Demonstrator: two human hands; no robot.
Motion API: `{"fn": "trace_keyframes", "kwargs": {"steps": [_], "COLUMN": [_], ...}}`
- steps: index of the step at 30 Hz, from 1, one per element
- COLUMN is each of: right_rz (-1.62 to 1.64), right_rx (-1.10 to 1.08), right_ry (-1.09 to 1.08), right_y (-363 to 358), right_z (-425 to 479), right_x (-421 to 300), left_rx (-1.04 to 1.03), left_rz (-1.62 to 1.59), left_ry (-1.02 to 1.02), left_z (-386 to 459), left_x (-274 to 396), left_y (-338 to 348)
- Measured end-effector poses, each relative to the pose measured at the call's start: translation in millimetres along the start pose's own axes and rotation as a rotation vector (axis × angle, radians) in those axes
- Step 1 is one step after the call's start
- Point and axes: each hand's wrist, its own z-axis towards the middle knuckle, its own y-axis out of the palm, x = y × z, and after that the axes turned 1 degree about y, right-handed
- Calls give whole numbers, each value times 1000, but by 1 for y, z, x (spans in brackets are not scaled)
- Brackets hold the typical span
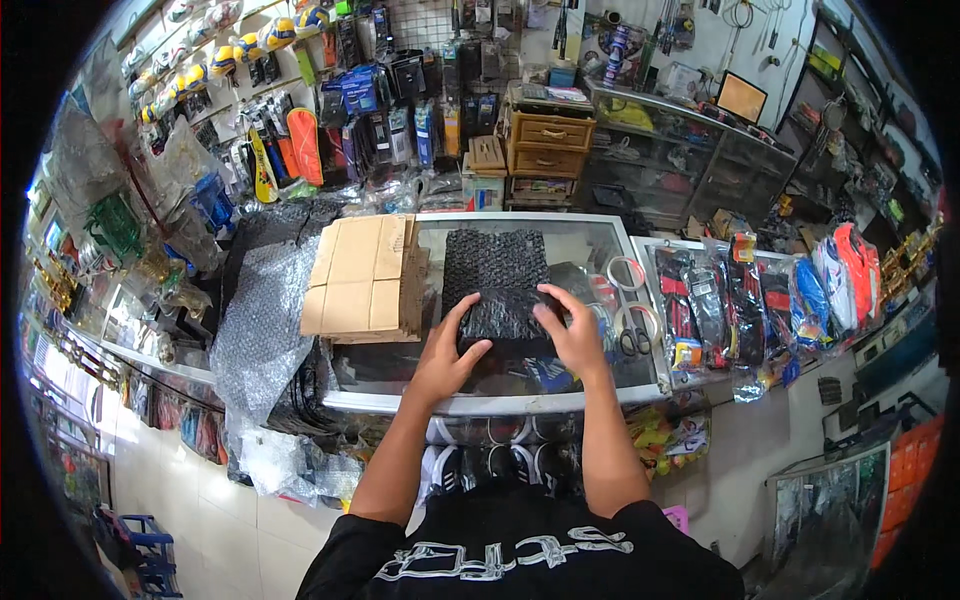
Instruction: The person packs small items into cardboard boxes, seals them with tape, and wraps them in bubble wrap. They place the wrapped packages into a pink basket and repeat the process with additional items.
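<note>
On the glass-topped counter point(379, 375) before me lies a bundle wrapped in black bubble wrap point(501, 319). What is inside it is hidden. A flat length of the black bubble wrap point(495, 259) runs from the bundle towards the counter's far edge. My left hand point(448, 361) grips the bundle's left end, thumb along the near side and fingers at the far corner. At the right end, my right hand point(579, 334) holds the wrap between thumb and fingers.
Flattened cardboard point(356, 277) is stacked left of the bundle, with clear bubble wrap point(262, 322) beyond it. Tape rolls point(625, 274) and black-handled scissors point(636, 339) lie to the right. Farther right are packaged goods point(705, 300); shoes point(517, 465) sit below the counter top.
</note>
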Motion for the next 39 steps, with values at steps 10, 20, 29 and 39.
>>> {"fn": "trace_keyframes", "kwargs": {"steps": [10,20,29,39], "right_rz": [-93,-330,-116,-53], "right_rx": [-58,138,124,-27], "right_ry": [150,76,-46,56], "right_y": [7,12,14,13], "right_z": [-35,6,12,-36], "right_x": [-15,-5,8,-11], "left_rx": [13,79,80,125], "left_rz": [-180,5,-33,37], "left_ry": [-81,99,10,62], "left_z": [-1,1,3,-5], "left_x": [6,-3,-3,1], "left_y": [-5,0,-1,-6]}}
